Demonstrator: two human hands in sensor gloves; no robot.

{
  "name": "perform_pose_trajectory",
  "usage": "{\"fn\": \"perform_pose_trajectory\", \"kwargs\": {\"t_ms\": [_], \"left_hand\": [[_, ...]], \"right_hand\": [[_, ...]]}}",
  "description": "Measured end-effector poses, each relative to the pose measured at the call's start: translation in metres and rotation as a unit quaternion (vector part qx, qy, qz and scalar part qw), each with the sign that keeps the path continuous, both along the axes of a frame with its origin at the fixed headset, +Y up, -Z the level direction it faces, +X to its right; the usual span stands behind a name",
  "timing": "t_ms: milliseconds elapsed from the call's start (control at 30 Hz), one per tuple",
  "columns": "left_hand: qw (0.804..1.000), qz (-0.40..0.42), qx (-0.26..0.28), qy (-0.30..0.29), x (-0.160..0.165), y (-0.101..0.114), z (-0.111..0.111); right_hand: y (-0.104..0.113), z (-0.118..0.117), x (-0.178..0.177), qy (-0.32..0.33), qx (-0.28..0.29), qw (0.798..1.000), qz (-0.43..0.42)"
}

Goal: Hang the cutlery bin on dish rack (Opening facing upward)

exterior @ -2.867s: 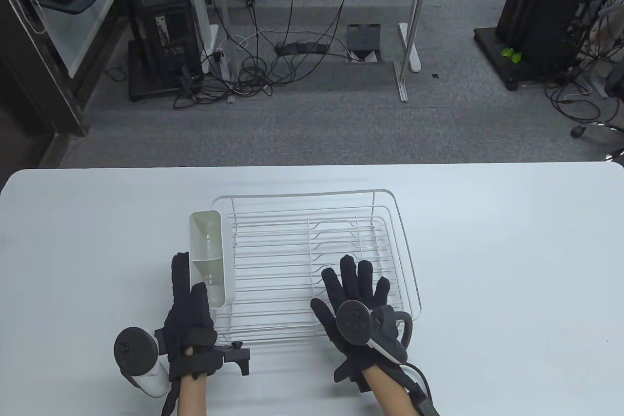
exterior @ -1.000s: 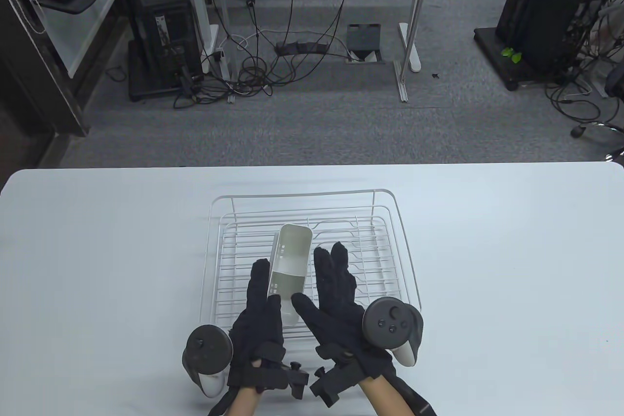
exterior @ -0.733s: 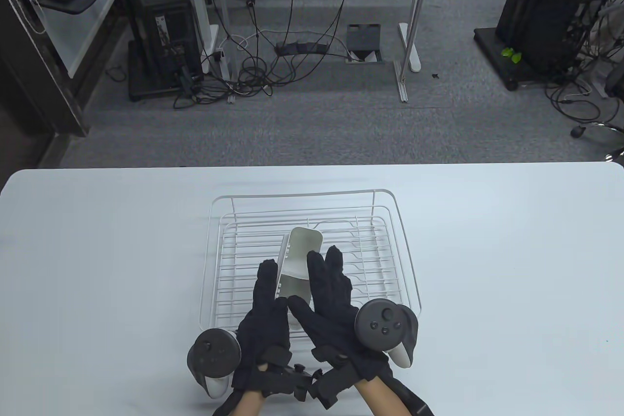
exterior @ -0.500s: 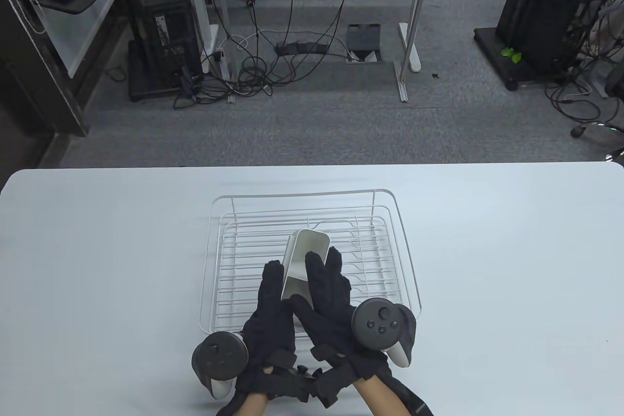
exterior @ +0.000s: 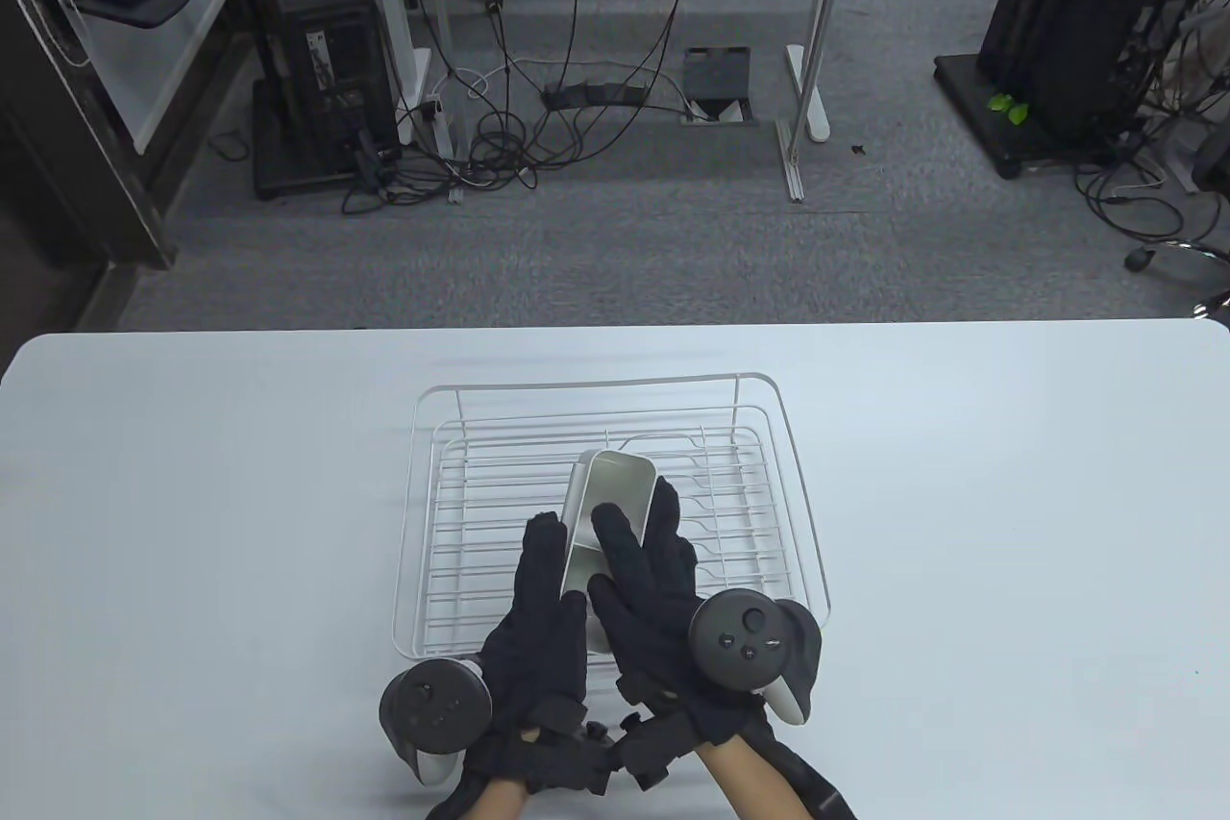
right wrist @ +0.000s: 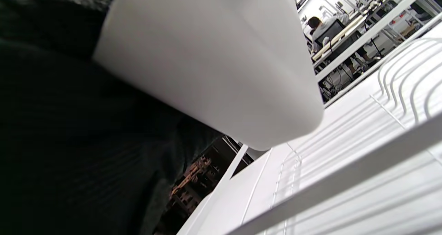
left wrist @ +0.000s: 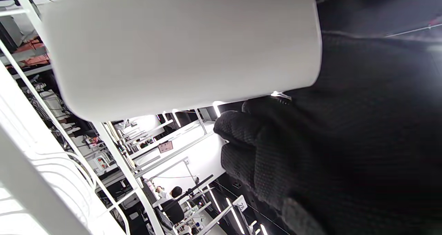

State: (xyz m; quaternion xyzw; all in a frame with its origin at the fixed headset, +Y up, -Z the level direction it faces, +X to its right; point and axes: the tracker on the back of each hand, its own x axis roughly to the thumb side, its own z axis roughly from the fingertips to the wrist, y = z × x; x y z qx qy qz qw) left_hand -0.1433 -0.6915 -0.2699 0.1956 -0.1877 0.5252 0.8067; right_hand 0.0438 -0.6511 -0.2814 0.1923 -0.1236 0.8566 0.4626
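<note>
the supporting surface is a white table [exterior: 1009, 512] with rounded far corners, spanning the full width of the table view. one item rests directly on it: a white wire dish rack [exterior: 805, 512], positioned near the middle of the table, slightly toward the near edge. the rack has a rectangular raised rim with rounded corners and a floor of parallel wires running left to right, several of them stepped at mid-length. in the right wrist view, the rack wires [right wrist: 407, 86] appear close up against the white tabletop [right wrist: 241, 197]. the table stands on grey carpet [exterior: 615, 253].
</note>
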Motion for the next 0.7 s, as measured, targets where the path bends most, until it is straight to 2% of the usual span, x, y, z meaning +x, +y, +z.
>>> {"fn": "perform_pose_trajectory", "kwargs": {"t_ms": [700], "left_hand": [[0.999, 0.0, 0.01, -0.052, 0.0065, 0.0008, 0.0001]], "right_hand": [[0.0036, 0.0026, 0.0099, -0.057, 0.055, 0.996, -0.041]]}}
